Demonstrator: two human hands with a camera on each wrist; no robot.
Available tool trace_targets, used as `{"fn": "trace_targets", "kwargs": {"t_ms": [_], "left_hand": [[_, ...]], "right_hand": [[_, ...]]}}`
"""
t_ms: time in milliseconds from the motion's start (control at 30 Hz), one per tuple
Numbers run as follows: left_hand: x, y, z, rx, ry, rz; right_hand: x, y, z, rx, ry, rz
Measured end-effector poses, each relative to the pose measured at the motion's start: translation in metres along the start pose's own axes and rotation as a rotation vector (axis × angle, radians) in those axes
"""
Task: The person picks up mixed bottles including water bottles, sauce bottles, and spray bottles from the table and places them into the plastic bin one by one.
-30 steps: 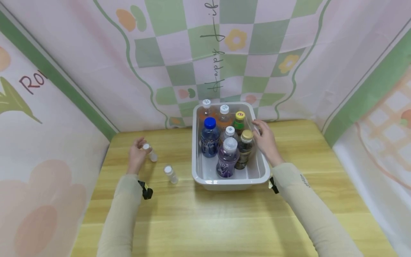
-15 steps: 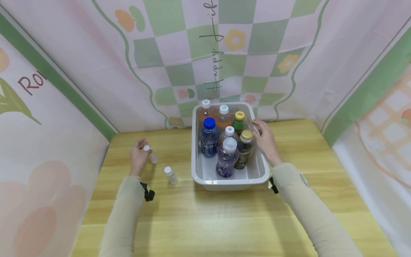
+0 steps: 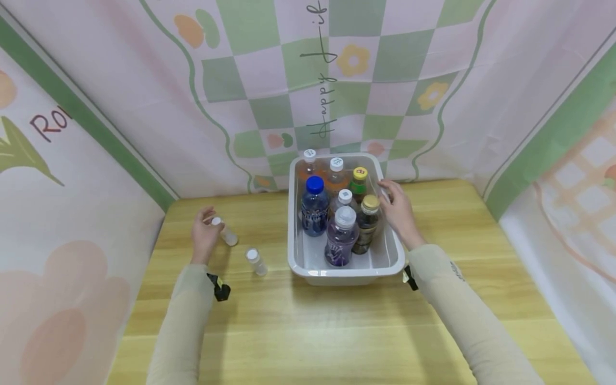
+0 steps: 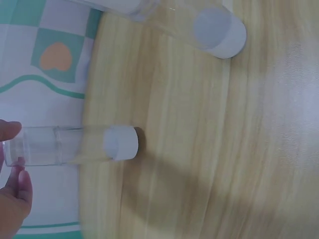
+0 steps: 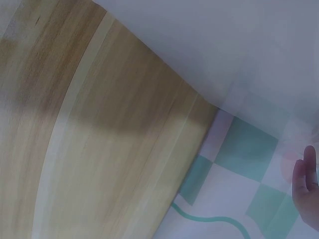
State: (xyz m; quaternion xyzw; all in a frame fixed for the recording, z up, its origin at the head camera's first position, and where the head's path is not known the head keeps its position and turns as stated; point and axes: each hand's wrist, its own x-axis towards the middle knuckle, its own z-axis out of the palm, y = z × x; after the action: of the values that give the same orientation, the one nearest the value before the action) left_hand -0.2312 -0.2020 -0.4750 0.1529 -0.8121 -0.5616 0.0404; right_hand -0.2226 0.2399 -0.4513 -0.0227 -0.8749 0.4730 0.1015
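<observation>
At the table's left, my left hand [image 3: 206, 235] pinches the upper end of a small clear plastic bottle [image 3: 225, 232]. In the left wrist view, finger and thumb tips close on the clear end of that bottle [image 4: 70, 145], whose white end points toward the table. The bottle leans slightly left in the head view. A second, similar bottle [image 3: 256, 262] stands nearer, to the right of the left hand. My right hand [image 3: 398, 211] holds the right rim of a white plastic bin [image 3: 347, 273], fingertips right at the edge. The right wrist view catches only two fingers [image 5: 310, 172] beside the bin wall.
Several drink bottles stand in the bin, among them a blue-capped bottle [image 3: 315, 208], a purple bottle [image 3: 340, 243] and a gold-capped dark bottle [image 3: 368, 224]. Checkered fabric [image 3: 337, 80] hangs behind the wooden table [image 3: 327, 331], with more printed fabric at both sides.
The left hand has shifted slightly left with the upper end of the small bottle, which leans a little more. The right hand, the bin and the second small bottle stay in place.
</observation>
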Motion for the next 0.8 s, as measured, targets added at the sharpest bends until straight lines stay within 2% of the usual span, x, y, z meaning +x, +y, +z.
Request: {"fn": "trace_targets", "kwargs": {"t_ms": [400,700,800], "left_hand": [[0.002,0.01,-0.004,-0.063,0.003,-0.002],[0.001,0.025,-0.002,-0.087,0.019,0.003],[0.0,0.032,-0.001,-0.1,0.021,0.025]], "right_hand": [[0.0,-0.001,0.0,0.005,-0.003,0.005],[0.0,-0.001,0.0,0.006,-0.006,0.009],[0.0,0.0,0.0,0.006,-0.004,0.013]]}}
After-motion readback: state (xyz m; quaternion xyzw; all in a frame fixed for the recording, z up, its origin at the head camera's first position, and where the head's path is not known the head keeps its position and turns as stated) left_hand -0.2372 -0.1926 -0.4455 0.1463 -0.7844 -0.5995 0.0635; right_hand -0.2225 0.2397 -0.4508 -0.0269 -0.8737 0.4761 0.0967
